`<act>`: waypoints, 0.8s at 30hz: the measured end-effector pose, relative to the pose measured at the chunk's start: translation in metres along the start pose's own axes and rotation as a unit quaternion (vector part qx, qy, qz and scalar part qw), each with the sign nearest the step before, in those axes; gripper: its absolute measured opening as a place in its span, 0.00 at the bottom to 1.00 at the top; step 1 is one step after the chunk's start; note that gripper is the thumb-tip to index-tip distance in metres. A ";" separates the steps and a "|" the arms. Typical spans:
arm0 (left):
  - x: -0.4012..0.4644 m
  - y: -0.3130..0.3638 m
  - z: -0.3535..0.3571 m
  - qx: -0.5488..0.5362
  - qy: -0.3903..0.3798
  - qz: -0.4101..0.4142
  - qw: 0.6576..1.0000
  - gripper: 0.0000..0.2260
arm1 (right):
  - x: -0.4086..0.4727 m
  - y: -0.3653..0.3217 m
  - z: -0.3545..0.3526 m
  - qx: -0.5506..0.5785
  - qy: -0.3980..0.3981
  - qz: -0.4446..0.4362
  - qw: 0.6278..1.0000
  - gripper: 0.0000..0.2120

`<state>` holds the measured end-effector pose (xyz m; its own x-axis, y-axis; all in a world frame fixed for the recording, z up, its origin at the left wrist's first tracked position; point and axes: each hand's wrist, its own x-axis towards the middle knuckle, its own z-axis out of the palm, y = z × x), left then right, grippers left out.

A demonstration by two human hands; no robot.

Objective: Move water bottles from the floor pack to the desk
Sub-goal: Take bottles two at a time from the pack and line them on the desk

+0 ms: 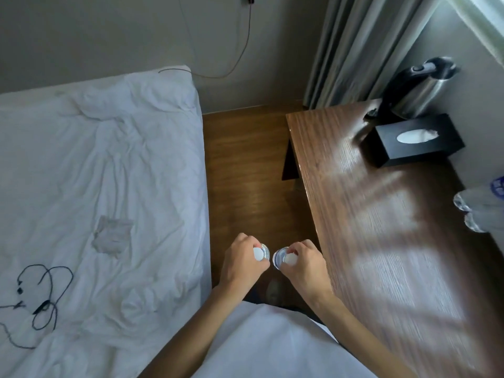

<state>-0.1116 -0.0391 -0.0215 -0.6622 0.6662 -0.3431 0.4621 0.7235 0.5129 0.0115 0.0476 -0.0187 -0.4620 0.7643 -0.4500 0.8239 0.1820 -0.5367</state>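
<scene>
Both hands over the floor strip (245, 165) just left of the desk (387, 241), each gripping a water bottle by the neck, seen from above. Left hand (241, 264) has fingers curled round the left bottle (261, 253), white cap up. Right hand (305, 264) same grip on the right bottle (283, 259). The two bottles sit just beside each other, not on the desk, close to its left edge. Whether their bases touch the floor: can't tell.

On the desk: more bottles (480, 208) at its right edge, partly cut off by the frame. Black tissue box (414, 139) at the desk's far end, kettle (414, 91) just behind it. Bed (95, 186) well left of the desk, across the floor strip, black cable (41, 296) lying on it.
</scene>
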 end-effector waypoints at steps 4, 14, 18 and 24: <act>0.045 0.013 -0.012 0.021 -0.023 0.035 0.999 0.15 | 0.027 -0.011 -0.013 0.015 0.023 0.017 0.999 0.10; 0.151 0.061 -0.040 0.089 -0.129 0.194 0.968 0.16 | 0.069 -0.038 -0.037 0.083 0.130 0.131 0.979 0.08; 0.178 0.089 -0.045 0.115 -0.165 0.279 0.939 0.17 | 0.075 -0.047 -0.043 0.132 0.171 0.196 0.957 0.11; 0.197 0.132 -0.037 0.142 -0.224 0.382 0.885 0.15 | 0.069 -0.053 -0.056 0.203 0.265 0.297 0.895 0.09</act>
<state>-0.2028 0.1805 0.0079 0.1782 0.9397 -0.2917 0.8460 0.0051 0.5332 -0.0460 0.1253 0.0186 0.3269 0.8569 -0.3986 0.6358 -0.5115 -0.5781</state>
